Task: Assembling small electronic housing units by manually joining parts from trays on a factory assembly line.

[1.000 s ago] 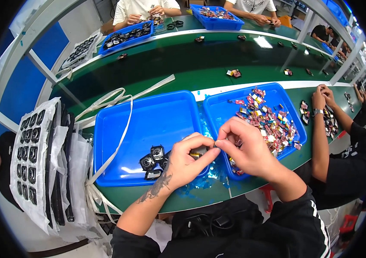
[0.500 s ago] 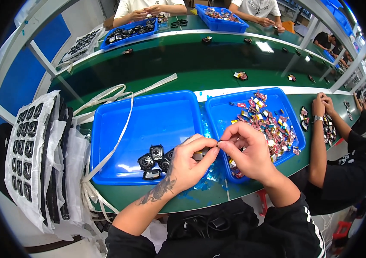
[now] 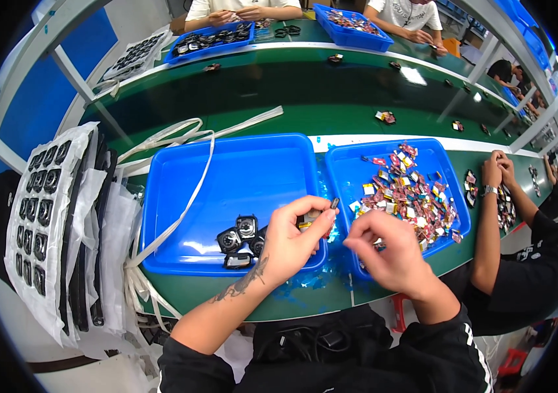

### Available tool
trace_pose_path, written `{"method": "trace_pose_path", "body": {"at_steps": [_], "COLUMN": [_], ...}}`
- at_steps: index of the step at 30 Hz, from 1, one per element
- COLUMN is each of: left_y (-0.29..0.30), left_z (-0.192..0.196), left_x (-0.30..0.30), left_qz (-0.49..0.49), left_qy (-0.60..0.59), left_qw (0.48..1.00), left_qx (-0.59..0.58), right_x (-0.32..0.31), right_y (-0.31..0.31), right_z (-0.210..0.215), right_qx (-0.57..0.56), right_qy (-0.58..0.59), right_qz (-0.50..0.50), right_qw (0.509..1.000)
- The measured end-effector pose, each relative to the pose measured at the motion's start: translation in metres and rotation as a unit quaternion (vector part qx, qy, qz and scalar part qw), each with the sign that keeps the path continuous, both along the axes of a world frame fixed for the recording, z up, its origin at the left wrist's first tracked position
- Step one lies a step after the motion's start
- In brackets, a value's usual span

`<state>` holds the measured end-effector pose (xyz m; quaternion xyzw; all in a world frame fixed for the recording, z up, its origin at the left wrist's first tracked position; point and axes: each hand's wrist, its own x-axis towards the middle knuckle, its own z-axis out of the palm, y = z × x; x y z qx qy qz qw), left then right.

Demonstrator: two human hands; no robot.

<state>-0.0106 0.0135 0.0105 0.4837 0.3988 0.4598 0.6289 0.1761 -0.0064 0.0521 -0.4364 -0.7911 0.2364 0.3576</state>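
My left hand (image 3: 292,241) pinches a small dark electronic part (image 3: 334,204) upright between thumb and fingertips, over the gap between two blue trays. More of what it may hold is hidden by the palm. My right hand (image 3: 389,254) hovers just to its right, apart from it, thumb and fingertips drawn together; anything between them is too small to make out. Below and left of my left hand, several black watch-like casings (image 3: 246,228) lie in the left blue tray (image 3: 226,164). The right blue tray (image 3: 352,171) bears a heap of small circuit boards with battery packs (image 3: 416,196).
Stacked white trays of black casings (image 3: 42,190) stand at the left, beside loose white straps (image 3: 181,216). Beyond runs a green conveyor (image 3: 272,82) carrying scattered parts. A co-worker's arms (image 3: 488,216) work at the right; two people sit across the belt.
My hands have parted: the right has pulled away rightward and down from the left fingertips. The dark part now shows upright in my left hand. The whole view has shifted slightly.
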Motion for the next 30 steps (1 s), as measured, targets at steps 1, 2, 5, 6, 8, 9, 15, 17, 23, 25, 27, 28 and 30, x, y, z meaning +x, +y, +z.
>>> {"method": "trace_pose_path", "body": {"at_steps": [1,2,5,6,8,9,15,17,23,25,27,28,30], "left_y": [0.001,0.003,0.003,0.003,0.001,0.0,0.001,-0.002,0.004,0.002,-0.002,-0.004,-0.007], "left_z": [0.001,-0.001,0.001,0.001,0.003,0.005,0.004,0.013,-0.012,-0.005,-0.002,-0.002,0.0], "left_x": [-0.001,-0.002,-0.005,-0.006,-0.006,-0.007,-0.005,-0.002,-0.001,0.001,0.004,-0.001,0.003], "left_qz": [0.001,-0.002,-0.018,-0.029,-0.056,-0.077,-0.167,-0.134,-0.018,-0.048,-0.052,-0.075,-0.082], "left_qy": [-0.013,-0.028,-0.069,-0.072,-0.082,-0.091,-0.096,-0.131,-0.121,-0.139,-0.129,-0.067,-0.091], "left_qw": [0.999,0.999,0.995,0.995,0.992,0.989,0.977,0.98,0.992,0.989,0.99,0.995,0.992], "left_qx": [-0.035,-0.029,-0.063,-0.063,-0.075,-0.085,-0.094,-0.074,0.013,-0.006,0.025,0.016,0.034], "right_x": [0.002,0.0,0.012,0.01,0.005,0.004,0.008,0.013,0.009,0.001,-0.011,-0.014,-0.019], "right_y": [0.0,0.003,0.013,0.015,0.019,0.022,0.026,0.023,0.001,0.002,0.007,0.01,0.013], "right_z": [0.001,0.005,0.003,0.007,0.001,-0.005,-0.024,-0.025,-0.009,-0.004,-0.004,-0.003,-0.003], "right_qx": [-0.065,-0.043,-0.069,-0.117,-0.146,-0.17,-0.228,-0.222,-0.128,-0.057,-0.042,-0.042,-0.004], "right_qy": [-0.005,-0.036,-0.073,-0.044,0.06,0.164,0.328,0.35,0.259,0.108,0.088,0.09,0.081], "right_qz": [-0.02,-0.043,0.042,0.021,0.01,0.005,0.112,0.119,-0.022,-0.036,-0.05,-0.053,-0.072], "right_qw": [0.998,0.998,0.994,0.992,0.987,0.972,0.91,0.902,0.957,0.992,0.994,0.994,0.994]}}
